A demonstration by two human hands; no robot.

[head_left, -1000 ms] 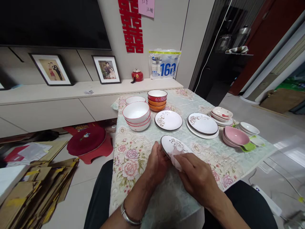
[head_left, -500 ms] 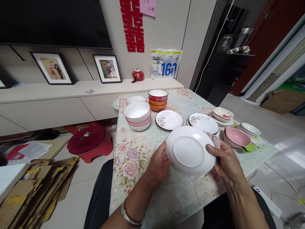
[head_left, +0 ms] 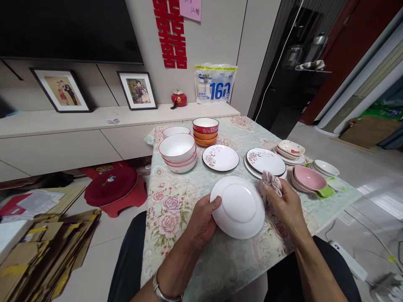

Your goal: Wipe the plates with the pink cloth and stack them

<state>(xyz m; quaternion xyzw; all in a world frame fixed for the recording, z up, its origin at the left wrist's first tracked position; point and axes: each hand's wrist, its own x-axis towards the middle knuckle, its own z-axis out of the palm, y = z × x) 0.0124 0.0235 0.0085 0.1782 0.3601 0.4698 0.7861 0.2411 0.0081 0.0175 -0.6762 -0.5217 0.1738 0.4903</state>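
Note:
A white plate is held with its underside and foot ring facing me, above the near part of the table. My left hand grips its left rim, thumb over the underside. At the plate's right edge, my right hand is closed on a crumpled pinkish cloth. Just beyond the held plate lie a flower-patterned plate with a dark rim and, to its right, a stack of similar plates.
White red-rimmed bowls are stacked at the left; red and orange bowls stand behind. On the right are pink bowls, small white bowls and heart-patterned dishes. A flowered cloth covers the table. A red stool stands left.
The plate has moved left and slightly down, and its tilt differs. My left thumb now lies over its underside. My right hand has come off the rim and shows more of the cloth.

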